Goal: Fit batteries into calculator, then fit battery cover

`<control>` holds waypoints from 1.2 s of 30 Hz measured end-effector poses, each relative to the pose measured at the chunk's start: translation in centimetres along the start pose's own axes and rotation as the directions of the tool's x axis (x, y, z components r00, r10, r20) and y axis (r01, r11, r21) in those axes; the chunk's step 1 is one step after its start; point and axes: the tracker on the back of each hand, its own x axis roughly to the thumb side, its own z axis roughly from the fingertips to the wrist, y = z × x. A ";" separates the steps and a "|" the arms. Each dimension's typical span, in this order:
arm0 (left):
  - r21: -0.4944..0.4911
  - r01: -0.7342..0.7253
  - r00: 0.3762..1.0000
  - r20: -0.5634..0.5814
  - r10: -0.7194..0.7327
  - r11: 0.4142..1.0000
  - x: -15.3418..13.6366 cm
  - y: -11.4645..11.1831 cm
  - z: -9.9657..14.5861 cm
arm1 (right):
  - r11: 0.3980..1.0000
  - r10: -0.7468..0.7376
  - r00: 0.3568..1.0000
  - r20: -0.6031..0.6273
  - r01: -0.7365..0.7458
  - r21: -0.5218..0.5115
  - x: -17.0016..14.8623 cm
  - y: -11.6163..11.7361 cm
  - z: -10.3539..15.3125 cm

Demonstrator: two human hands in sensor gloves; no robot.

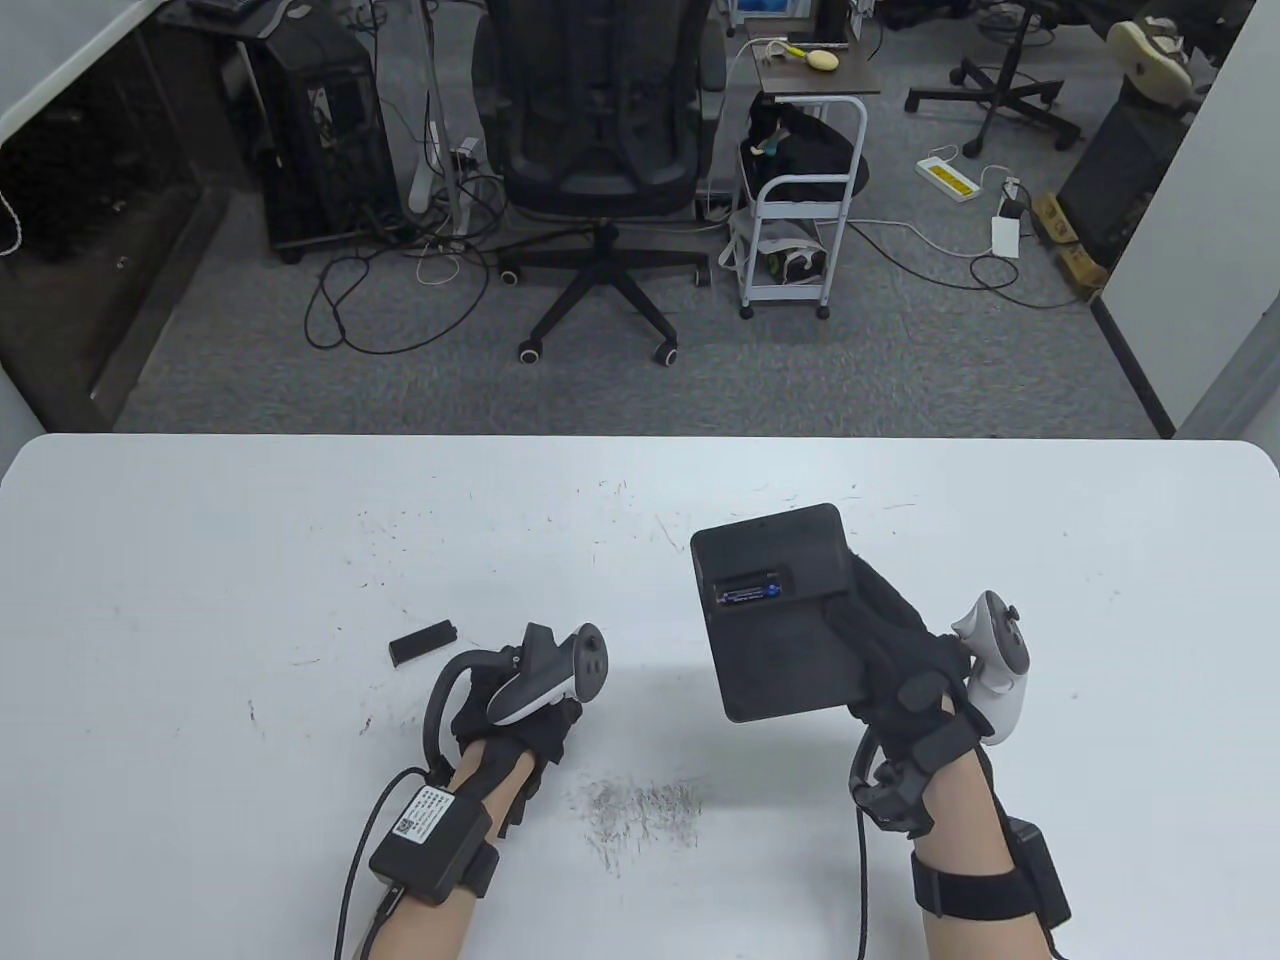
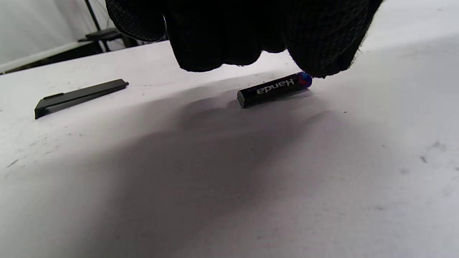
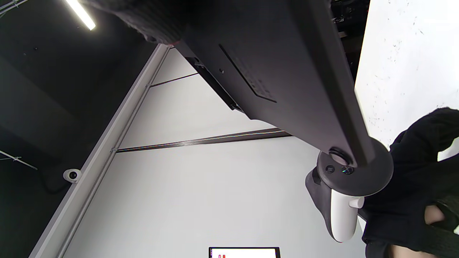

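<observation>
My right hand (image 1: pixel 885 640) holds the black calculator (image 1: pixel 775 615) off the table, back side up and tilted. One battery (image 1: pixel 752 590) sits in its open compartment. The calculator's back (image 3: pixel 287 71) fills the top of the right wrist view, with gloved fingertips (image 3: pixel 143 18) at its far edge. My left hand (image 1: pixel 520 700) is low over the table, palm down. In the left wrist view its fingertips (image 2: pixel 315 53) touch the end of a second battery (image 2: pixel 274 89), which lies flat on the table. The battery cover (image 1: pixel 423 642) lies to the left of that hand and also shows in the left wrist view (image 2: pixel 80 97).
The white table (image 1: pixel 250 560) has scuff marks and a dark smudge (image 1: pixel 645 810) near the front edge between my hands. An office chair (image 1: pixel 600 150) and a small cart (image 1: pixel 800 200) stand on the floor beyond the table.
</observation>
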 end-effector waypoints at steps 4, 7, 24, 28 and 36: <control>-0.005 0.067 0.998 -0.005 -0.067 0.998 0.8 -0.2 -0.1 | 1.000 0.000 1.000 -0.004 0.000 -0.001 0.0 0.1 0.0; 0.004 0.109 0.994 -0.010 -0.109 0.994 1.1 -0.4 -0.2 | 1.000 0.000 1.000 -0.006 0.000 -0.001 0.0 0.1 0.0; 0.098 0.206 0.978 0.018 -0.209 0.974 2.3 -1.1 0.2 | 1.000 0.007 1.000 -0.018 -0.007 0.008 -0.3 0.0 -0.1; 0.104 0.238 0.969 0.039 -0.243 0.966 2.5 -1.5 0.1 | 1.000 0.009 1.000 -0.019 -0.008 0.008 -0.4 0.0 -0.2; 0.165 0.185 0.981 0.035 -0.193 0.969 2.2 -1.3 0.0 | 1.000 0.004 1.000 -0.022 -0.004 0.007 -0.4 -0.1 -0.2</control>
